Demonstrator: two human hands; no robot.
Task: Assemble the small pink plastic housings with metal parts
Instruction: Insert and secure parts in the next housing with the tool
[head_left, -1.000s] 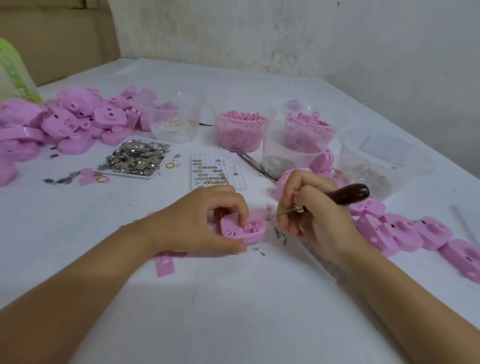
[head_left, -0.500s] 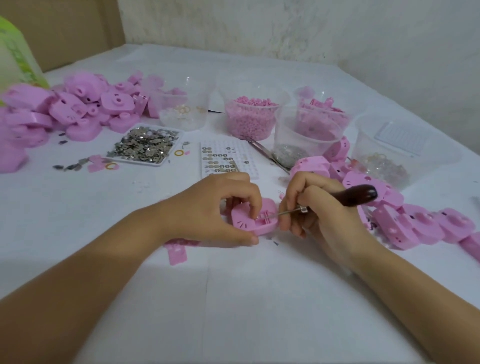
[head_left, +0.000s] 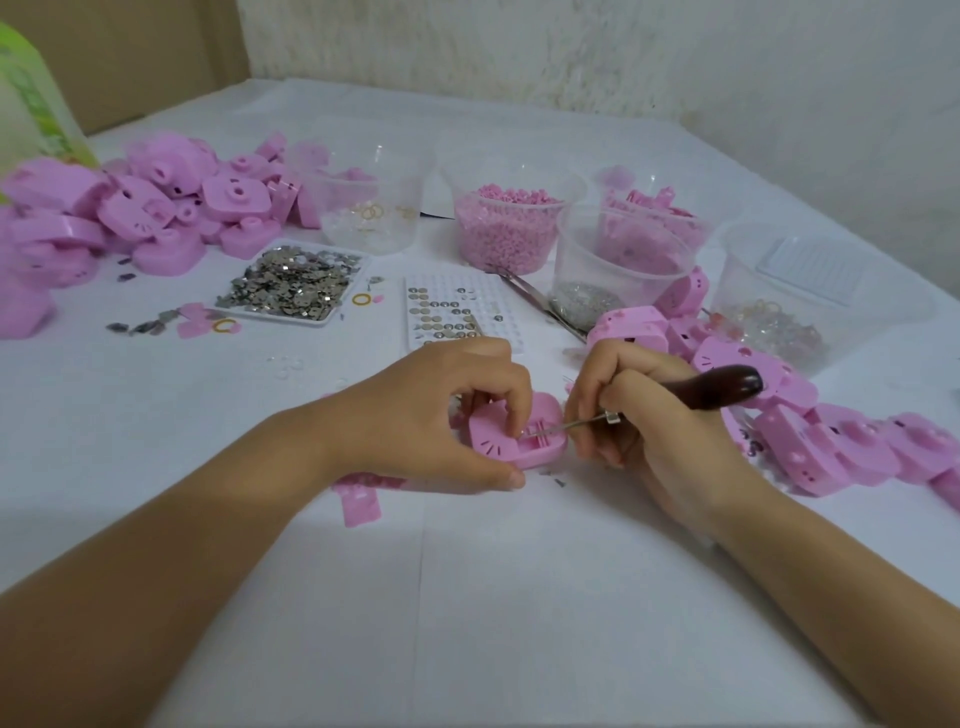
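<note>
The housing (head_left: 491, 442) sits in the middle of the table (head_left: 467, 597), well in from the near edge. It looks like light, rigid plastic, likely to skate, so best pinned by its side walls, clear of the slot (head_left: 537, 435). The left hand (head_left: 426, 415) curls round it, thumb on the near wall. The right hand (head_left: 654, 431) grips a pick (head_left: 727, 387), tip in the slot.

The right hand (head_left: 655, 434) is pushing the tip of the tool (head_left: 724, 388) from beside the housing (head_left: 492, 442) into its slots.
</note>
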